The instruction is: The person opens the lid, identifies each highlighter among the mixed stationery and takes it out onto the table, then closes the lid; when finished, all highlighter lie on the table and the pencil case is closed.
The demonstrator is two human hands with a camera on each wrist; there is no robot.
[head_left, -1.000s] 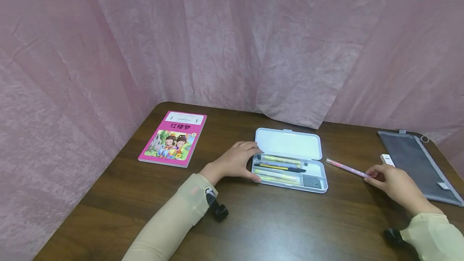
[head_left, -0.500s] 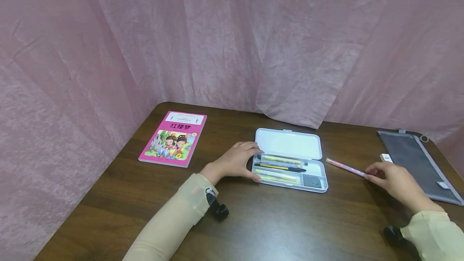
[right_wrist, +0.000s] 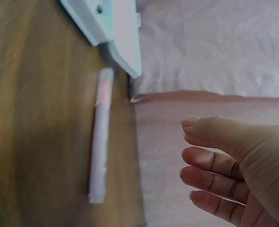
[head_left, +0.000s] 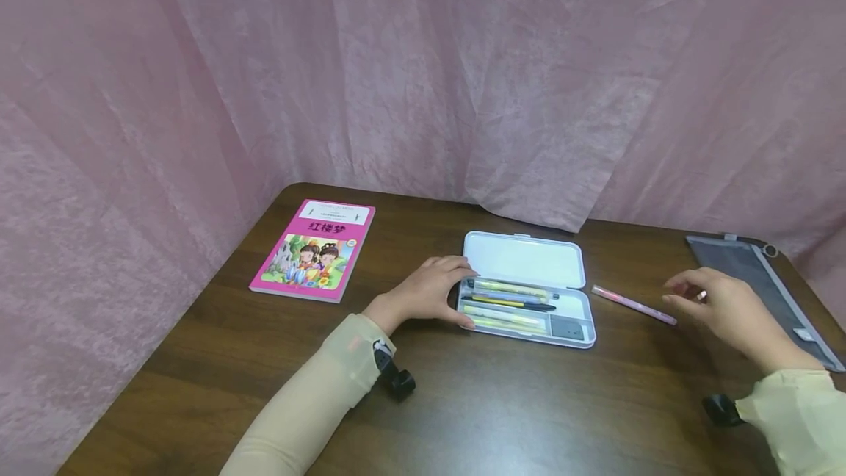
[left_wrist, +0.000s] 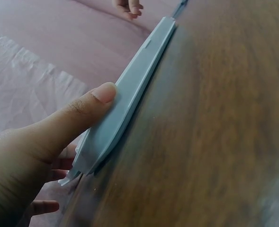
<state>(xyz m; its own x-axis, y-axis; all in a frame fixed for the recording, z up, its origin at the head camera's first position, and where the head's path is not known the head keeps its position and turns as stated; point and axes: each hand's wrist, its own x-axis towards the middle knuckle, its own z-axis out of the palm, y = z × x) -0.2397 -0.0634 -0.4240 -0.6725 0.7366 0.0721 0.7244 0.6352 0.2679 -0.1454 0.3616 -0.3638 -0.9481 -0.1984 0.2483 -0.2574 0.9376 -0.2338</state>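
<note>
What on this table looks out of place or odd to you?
Mainly the pink-and-purple pen: it lies slantwise on the wooden table, just outside the open pencil case, while other pens lie inside. Nothing appears spilled or damaged.

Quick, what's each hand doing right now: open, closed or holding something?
Left hand: holding one end of the pencil case.
Right hand: open, holding nothing, apart from the pen.
</note>
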